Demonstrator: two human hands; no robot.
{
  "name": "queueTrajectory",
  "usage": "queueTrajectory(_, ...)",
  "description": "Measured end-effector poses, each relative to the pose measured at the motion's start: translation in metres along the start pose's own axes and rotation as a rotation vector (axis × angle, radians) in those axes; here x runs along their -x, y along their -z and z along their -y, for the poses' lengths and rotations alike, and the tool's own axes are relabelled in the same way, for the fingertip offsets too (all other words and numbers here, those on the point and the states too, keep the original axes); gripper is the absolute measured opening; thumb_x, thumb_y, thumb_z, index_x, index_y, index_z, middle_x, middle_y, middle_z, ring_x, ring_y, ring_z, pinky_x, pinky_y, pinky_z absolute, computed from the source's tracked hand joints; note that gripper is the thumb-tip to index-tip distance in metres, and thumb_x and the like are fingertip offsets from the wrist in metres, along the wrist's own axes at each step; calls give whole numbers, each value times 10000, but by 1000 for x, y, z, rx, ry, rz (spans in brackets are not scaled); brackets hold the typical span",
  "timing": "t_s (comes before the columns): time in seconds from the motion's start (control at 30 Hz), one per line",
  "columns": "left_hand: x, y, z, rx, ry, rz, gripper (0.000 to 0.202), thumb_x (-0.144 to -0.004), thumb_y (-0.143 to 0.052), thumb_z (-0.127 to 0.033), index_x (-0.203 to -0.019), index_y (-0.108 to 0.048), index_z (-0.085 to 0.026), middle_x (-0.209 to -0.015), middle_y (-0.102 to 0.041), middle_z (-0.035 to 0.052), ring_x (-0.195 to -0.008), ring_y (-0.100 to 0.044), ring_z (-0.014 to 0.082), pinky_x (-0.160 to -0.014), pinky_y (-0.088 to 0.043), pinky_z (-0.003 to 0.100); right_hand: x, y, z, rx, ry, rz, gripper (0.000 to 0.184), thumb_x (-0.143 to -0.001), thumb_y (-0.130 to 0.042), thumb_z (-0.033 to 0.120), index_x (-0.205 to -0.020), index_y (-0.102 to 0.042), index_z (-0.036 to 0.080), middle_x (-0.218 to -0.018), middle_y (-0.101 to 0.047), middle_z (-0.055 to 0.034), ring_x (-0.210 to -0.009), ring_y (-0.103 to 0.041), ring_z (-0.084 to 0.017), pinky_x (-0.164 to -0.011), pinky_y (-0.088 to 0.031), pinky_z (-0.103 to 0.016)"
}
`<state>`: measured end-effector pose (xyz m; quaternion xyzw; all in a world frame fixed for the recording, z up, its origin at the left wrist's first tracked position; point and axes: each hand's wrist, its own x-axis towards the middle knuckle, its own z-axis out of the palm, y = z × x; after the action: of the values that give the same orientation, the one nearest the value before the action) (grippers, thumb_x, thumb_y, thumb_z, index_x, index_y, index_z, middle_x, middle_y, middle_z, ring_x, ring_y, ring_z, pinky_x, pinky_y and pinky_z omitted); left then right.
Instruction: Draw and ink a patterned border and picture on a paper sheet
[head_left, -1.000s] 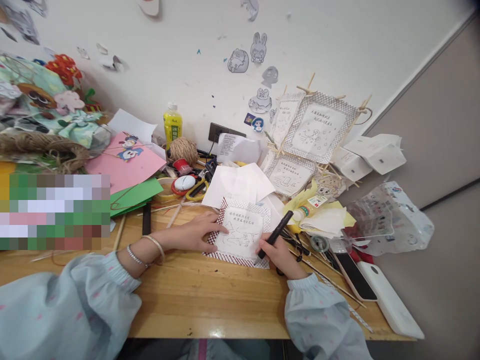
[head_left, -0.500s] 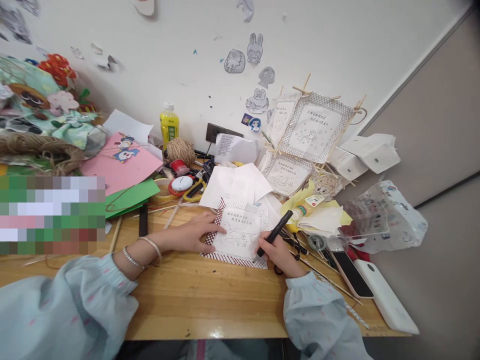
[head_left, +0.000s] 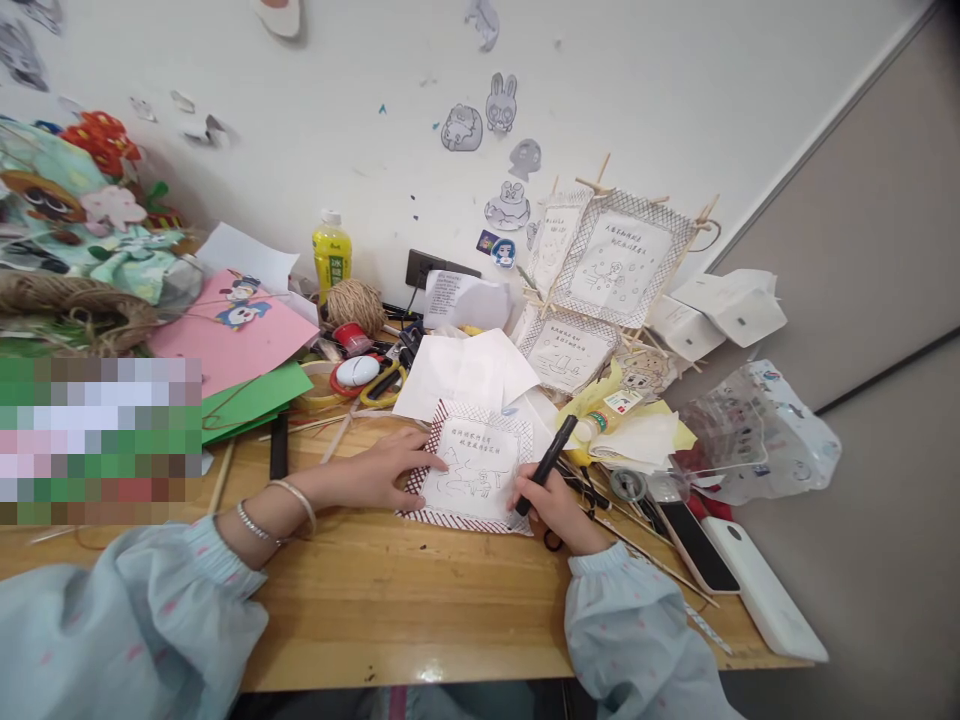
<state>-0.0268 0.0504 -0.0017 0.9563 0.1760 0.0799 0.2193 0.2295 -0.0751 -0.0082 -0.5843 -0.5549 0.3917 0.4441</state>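
A sheet of paper (head_left: 480, 450) with handwriting, a line drawing and a patterned border lies flat on the wooden table (head_left: 405, 600). Dark red stripes fill the border's left side and most of its bottom; the top and right show a thin crosshatch. My left hand (head_left: 386, 475) rests on the sheet's left edge, fingers spread and holding nothing. In my right hand (head_left: 551, 505) is a black marker (head_left: 546, 465), slanted with its lower end at the sheet's bottom right corner. The fingers hide part of the tip.
Behind the sheet lie white papers (head_left: 457, 370), scissors (head_left: 386, 385), a twine ball (head_left: 356, 305) and a yellow bottle (head_left: 331, 255). Framed drawings on sticks (head_left: 622, 255) lean at the wall. To the right are a phone (head_left: 697, 545) and a white case (head_left: 765, 590); green paper (head_left: 259, 408) lies left.
The whole view has shifted slightly, so things sit a little further left. My right hand still holds the marker at the bottom right corner; my left hand stays on the sheet.
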Motion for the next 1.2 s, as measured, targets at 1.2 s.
queueTrajectory(1.2, 1, 15, -7, 573, 189, -562, 373, -741, -602, -225, -1105, -679, -227, -1194, -640, 63, -1113, -560, 274, -984, -408, 433, -7, 15, 11, -552, 274, -447, 294, -846, -572, 497, -1019, -502, 270, -876, -675, -5, -596, -597, -131, -644, -540, -317)
